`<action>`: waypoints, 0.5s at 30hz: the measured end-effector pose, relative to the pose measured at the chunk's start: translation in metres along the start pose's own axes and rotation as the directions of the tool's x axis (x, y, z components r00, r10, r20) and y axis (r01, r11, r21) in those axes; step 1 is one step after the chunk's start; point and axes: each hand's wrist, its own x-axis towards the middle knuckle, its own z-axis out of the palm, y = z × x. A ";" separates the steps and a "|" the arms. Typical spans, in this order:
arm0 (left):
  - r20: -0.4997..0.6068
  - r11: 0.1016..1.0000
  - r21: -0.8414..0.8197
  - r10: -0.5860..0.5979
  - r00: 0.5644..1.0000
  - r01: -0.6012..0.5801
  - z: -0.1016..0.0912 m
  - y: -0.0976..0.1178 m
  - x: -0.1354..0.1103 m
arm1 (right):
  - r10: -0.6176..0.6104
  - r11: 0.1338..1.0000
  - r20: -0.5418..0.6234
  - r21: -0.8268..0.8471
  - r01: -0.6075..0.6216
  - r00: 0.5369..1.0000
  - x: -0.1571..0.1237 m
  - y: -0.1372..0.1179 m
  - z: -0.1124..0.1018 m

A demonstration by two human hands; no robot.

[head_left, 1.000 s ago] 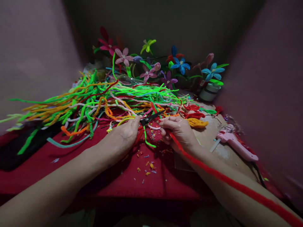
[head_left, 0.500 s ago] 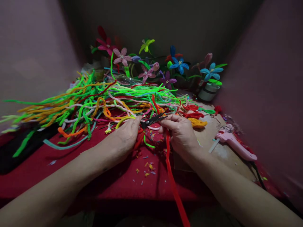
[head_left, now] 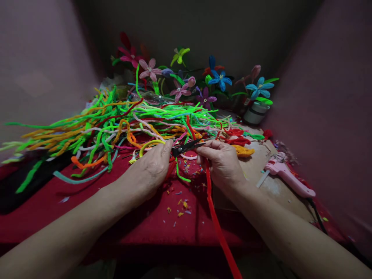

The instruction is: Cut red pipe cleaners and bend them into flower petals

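Note:
My left hand [head_left: 152, 168] is closed around the handles of black scissors [head_left: 186, 147], whose blades point right toward my other hand. My right hand [head_left: 223, 162] pinches a long red pipe cleaner [head_left: 216, 217]; its short upper end sticks up past the blades and the long part trails down toward me over the red cloth [head_left: 87, 209]. Both hands rest at the near edge of a big tangle of coloured pipe cleaners [head_left: 116, 120], mostly green, orange and pink.
Finished pipe-cleaner flowers [head_left: 180, 81] stand along the back by the dark wall, some in a small pot [head_left: 255, 112]. A pink glue gun [head_left: 286, 176] lies on the bare board at the right. Small cut scraps [head_left: 180, 205] litter the cloth.
The red pipe cleaner swung from lying along my right forearm to hanging straight down toward me. My right hand shifted slightly up to the scissor blades. The left hand barely moved.

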 end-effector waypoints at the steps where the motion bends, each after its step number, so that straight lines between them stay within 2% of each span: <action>1: 0.002 1.000 0.014 0.010 1.000 -0.010 -0.001 0.000 0.000 | -0.003 1.000 -0.002 -0.011 0.003 1.000 0.000 -0.001 0.000; 6: 0.009 0.999 0.016 0.035 0.999 -0.036 -0.002 0.001 0.000 | -0.009 0.999 -0.035 -0.035 0.008 0.999 -0.002 -0.004 0.001; 12: 0.109 1.000 0.013 0.014 0.994 -0.016 -0.009 0.004 0.003 | 0.013 0.999 -0.072 -0.046 -0.016 0.997 -0.002 -0.006 0.001; 15: 0.117 1.000 -0.003 0.015 0.993 -0.014 -0.011 0.004 0.003 | 0.011 0.999 -0.073 -0.031 -0.013 0.997 -0.002 -0.006 0.002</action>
